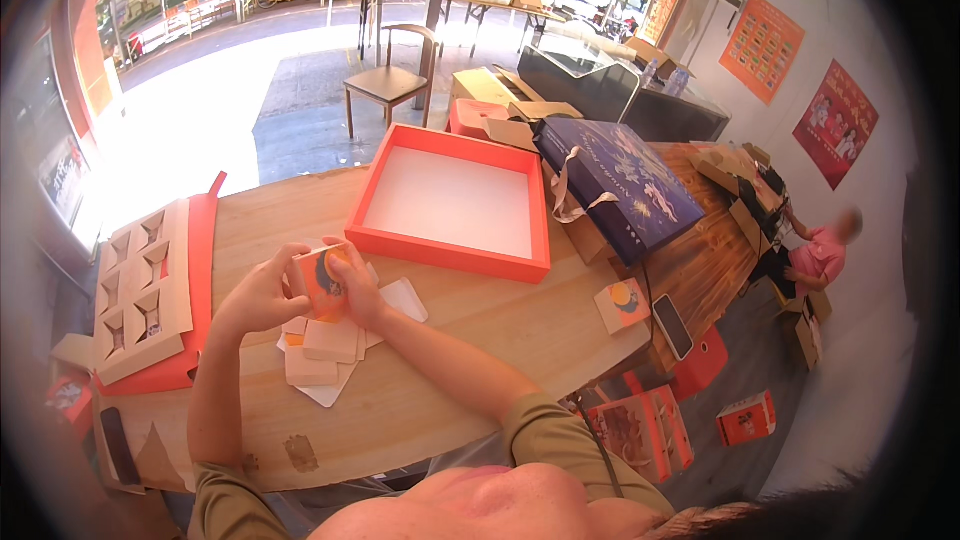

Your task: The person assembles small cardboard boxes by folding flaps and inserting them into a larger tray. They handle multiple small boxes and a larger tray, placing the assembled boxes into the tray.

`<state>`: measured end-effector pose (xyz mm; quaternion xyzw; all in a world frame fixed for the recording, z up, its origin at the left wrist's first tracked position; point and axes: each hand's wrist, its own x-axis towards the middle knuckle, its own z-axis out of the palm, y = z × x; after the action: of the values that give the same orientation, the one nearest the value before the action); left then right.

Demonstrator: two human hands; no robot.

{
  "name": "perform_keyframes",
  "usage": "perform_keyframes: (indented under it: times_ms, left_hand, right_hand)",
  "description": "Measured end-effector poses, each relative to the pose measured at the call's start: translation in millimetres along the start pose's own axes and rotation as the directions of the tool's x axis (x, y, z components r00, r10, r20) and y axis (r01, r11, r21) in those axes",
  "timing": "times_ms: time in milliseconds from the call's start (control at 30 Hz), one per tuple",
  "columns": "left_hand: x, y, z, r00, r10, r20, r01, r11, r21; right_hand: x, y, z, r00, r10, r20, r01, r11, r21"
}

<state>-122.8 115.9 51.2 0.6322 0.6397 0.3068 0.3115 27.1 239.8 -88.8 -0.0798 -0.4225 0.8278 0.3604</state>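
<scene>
Both my hands are closed around a small orange carton (pixel 322 285) with a dark crescent on it, held above the wooden table (pixel 480 340). My left hand (pixel 262 292) grips its left side. My right hand (pixel 357 287) holds it from the right, fingers over the upper edge. Beneath my hands lies a pile of pale flat cartons (pixel 332 342), partly hidden by my right forearm. Just beyond stands a shallow red box (pixel 538 225) with a white inside. On the left, a beige insert (pixel 177 302) with several square compartments lies on a red box base.
At the right are a navy gift box (pixel 625 180) with a ribbon, a small printed carton (pixel 622 306) and a phone (pixel 672 327). Beyond the table stand a chair (pixel 388 85) and open cardboard boxes (pixel 480 87). A person (pixel 822 255) sits at far right.
</scene>
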Motion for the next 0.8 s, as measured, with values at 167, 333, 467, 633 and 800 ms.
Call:
perform_keyframes:
  times_ms: [167,333,467,633,800]
  left_hand:
    - [2,-6,3,0.999,-0.035,-0.018,0.036,0.999,0.009]
    - [1,-6,16,0.987,0.028,-0.158,-0.019,0.998,0.054]
    - [2,1,17,0.987,0.011,-0.158,0.003,0.996,0.084]
    - [2,-3,16,0.987,0.022,-0.158,-0.015,0.999,0.047]
    - [-4,15,8,0.994,0.017,-0.104,-0.021,0.999,-0.043]
  right_hand:
    - [5,6,-1,0.999,-0.037,-0.04,0.038,0.999,0.014]
    - [8,7,-3,0.995,-0.051,-0.081,0.054,0.998,0.032]
    - [8,7,-2,0.996,-0.056,-0.073,0.059,0.997,0.049]
    - [10,5,1,0.992,-0.034,-0.12,0.043,0.997,0.067]
    - [8,2,-1,0.996,-0.012,-0.087,0.027,0.984,0.177]
